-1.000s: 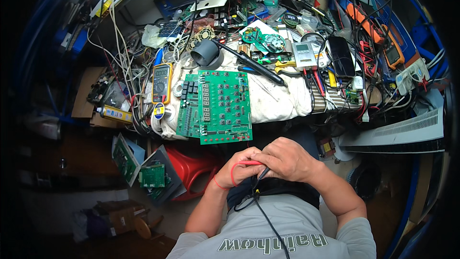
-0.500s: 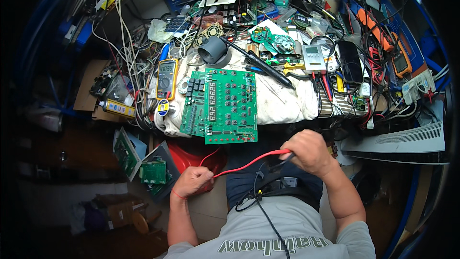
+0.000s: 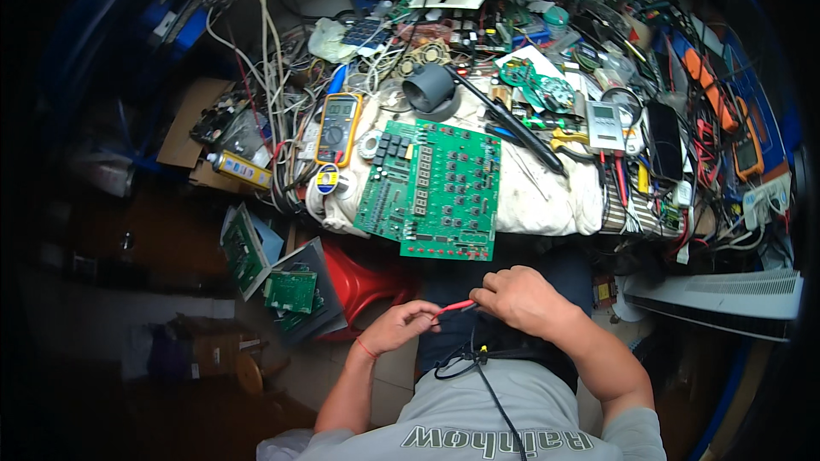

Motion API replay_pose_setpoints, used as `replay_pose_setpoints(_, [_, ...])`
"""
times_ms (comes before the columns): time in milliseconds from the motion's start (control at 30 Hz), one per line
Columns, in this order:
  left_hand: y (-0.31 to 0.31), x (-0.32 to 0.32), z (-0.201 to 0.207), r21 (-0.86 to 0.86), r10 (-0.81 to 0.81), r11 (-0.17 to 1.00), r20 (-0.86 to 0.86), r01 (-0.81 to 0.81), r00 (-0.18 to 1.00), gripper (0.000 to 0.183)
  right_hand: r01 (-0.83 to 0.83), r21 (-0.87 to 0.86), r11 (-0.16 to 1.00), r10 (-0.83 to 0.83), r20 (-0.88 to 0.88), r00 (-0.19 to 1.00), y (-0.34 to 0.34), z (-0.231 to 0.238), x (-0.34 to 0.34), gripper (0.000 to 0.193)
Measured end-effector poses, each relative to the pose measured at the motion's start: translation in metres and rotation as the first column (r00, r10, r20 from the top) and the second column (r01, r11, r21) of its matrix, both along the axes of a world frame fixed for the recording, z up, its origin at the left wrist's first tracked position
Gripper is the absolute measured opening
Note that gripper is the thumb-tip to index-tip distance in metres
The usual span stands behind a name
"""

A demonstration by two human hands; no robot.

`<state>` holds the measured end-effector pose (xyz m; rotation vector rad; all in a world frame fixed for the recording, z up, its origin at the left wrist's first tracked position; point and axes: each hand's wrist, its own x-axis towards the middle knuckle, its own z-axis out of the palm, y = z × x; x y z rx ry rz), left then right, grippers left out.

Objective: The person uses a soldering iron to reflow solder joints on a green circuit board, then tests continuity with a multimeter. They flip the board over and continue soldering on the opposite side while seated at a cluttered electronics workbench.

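Over my lap, in front of the bench, my left hand (image 3: 393, 329) pinches the end of a red test lead (image 3: 455, 306). Its other end runs into the closed fingers of my right hand (image 3: 523, 299). Those fingers hide whatever else they hold. Just above both hands, a green circuit board (image 3: 472, 192) with a row of digit displays and many small push buttons overhangs the bench edge. Under its left side lies a second green board (image 3: 384, 196) with dark block components. To the left stands a yellow multimeter (image 3: 338, 128) with its display on.
A grey plastic ring (image 3: 430, 90), a black pen-shaped tool (image 3: 530, 141) and a dark phone (image 3: 664, 141) lie on the cluttered bench. White cloth (image 3: 555, 196) covers its front. Below the bench are a red stool (image 3: 363, 282) and more boards (image 3: 290, 290).
My hands have drawn closer together, and the red lead between them shows much shorter. The view has shifted, so the bench sits farther right. A dark lead at my right hand is no longer visible.
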<state>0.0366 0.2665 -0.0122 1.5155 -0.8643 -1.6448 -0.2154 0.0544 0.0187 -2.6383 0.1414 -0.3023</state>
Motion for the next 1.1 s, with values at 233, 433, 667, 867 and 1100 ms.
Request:
replay_pose_setpoints(233, [-0.039, -0.028, 0.074, -0.023, -0.346, 0.905, 0.539, 0.424, 0.768, 0.035, -0.067, -0.065, 0.996, 0.065, -0.025, 0.998, 0.026, 0.039, 0.027, 0.034])
replay_pose_setpoints(433, [-0.016, 0.071, 0.146, -0.08, 0.027, 0.996, 0.65, 0.033, 0.759, 0.03, 0.222, 0.138, 0.965, -0.256, 0.318, 0.913, -0.005, 0.062, -0.02, 0.053])
replay_pose_setpoints(667, [-0.109, 0.159, 0.124, -0.285, 0.287, 0.957, 0.958, 0.055, -0.022, 0.022, 0.36, 0.195, 0.912, -0.392, 0.161, 0.906, -0.005, 0.025, -0.055, 0.039])
replay_pose_setpoints(867, [-0.233, 0.193, 0.072, -0.197, 0.206, 0.977, 0.969, 0.077, -0.137, 0.027, 0.445, 0.25, 0.86, -0.445, -0.059, 0.894, 0.013, -0.004, -0.079, 0.028])
replay_pose_setpoints(1100, [-0.261, 0.193, 0.031, -0.092, 0.097, 0.994, 0.993, 0.066, -0.061, 0.042, 0.538, 0.292, 0.791, -0.523, -0.136, 0.842, 0.013, -0.015, -0.097, 0.025])
